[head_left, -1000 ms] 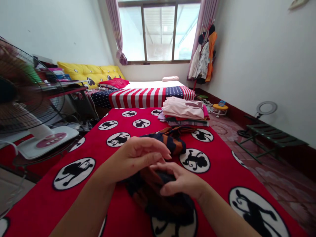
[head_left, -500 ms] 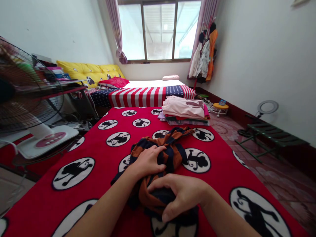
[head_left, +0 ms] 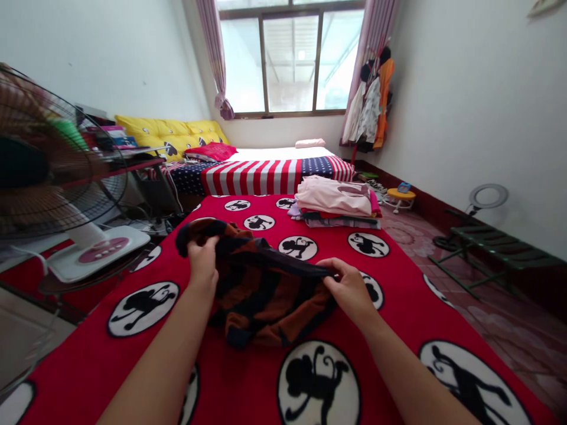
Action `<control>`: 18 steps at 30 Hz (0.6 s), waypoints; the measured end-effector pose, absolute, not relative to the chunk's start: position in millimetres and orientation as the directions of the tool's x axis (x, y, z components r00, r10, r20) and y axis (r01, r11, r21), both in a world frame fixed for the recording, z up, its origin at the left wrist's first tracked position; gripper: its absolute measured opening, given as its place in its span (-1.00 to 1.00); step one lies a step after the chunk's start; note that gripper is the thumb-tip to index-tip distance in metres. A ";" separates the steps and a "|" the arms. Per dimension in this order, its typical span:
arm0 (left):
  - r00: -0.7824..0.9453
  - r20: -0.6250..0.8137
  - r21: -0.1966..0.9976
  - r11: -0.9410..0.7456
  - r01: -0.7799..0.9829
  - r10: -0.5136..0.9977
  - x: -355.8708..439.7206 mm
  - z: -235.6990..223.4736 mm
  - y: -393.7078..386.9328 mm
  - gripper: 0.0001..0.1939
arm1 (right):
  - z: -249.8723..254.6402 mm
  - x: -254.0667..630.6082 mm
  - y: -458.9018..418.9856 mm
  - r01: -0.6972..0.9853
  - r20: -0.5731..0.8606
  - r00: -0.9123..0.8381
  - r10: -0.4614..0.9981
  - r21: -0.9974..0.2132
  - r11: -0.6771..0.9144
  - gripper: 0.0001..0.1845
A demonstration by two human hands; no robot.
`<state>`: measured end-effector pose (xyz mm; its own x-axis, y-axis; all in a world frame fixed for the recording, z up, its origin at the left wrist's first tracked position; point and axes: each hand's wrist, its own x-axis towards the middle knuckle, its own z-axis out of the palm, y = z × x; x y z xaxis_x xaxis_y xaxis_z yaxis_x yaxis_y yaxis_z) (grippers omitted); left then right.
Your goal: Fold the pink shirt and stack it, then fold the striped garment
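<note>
A striped shirt (head_left: 270, 289) in dark navy and rust brown hangs loosely stretched between my two hands, its lower folds resting on the red blanket (head_left: 248, 389) with round monkey prints. My left hand (head_left: 202, 260) grips the cloth at its upper left, fingers closed. At the right end of a dark edge, my right hand (head_left: 348, 286) pinches the fabric between thumb and fingers. Beyond them, toward the far right of the blanket, sits a stack of folded clothes (head_left: 334, 198) topped by a pale pink garment.
On the left an electric fan (head_left: 97, 248) stands close to the blanket's edge. A bed (head_left: 261, 177) with a striped cover lies across the far end. To the right are a green folding stool (head_left: 500, 245), a ring light (head_left: 488, 196) and a small yellow stool (head_left: 401, 194).
The shirt lay bunched under both hands; now its upper edge is lifted and spread. My left hand moved left and away, my right hand went right and slightly farther off.
</note>
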<state>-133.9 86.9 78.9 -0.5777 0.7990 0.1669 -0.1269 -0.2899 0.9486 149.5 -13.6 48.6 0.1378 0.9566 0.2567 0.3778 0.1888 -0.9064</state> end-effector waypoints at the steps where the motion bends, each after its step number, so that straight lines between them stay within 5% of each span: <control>1: -0.604 0.213 0.966 -0.258 0.012 0.768 -135.2 69.0 90.6 -0.69 | 43.1 152.8 -10.3 0.417 0.253 0.140 0.957 -0.892 0.175 -0.76; 5: -0.589 0.484 0.857 -0.213 0.470 0.648 -132.9 50.6 95.4 -0.54 | 31.7 159.7 -3.5 0.414 0.261 0.173 0.950 -0.894 0.170 -0.81; 9: -0.326 0.806 0.519 -0.323 0.792 0.495 -122.5 65.6 80.2 -0.48 | 30.4 158.4 -3.1 0.359 0.250 0.142 0.958 -0.914 0.186 -0.83; 14: 0.046 0.891 0.216 -0.510 0.832 0.452 -111.7 73.5 67.4 -0.87 | 29.0 157.8 -3.3 0.363 0.234 0.195 0.952 -0.919 0.152 -0.72; 18: 0.301 0.772 0.175 -0.643 0.746 0.559 -113.8 55.1 74.1 -0.92 | 49.7 148.6 -9.8 0.287 0.334 0.280 0.900 -0.924 0.253 -0.61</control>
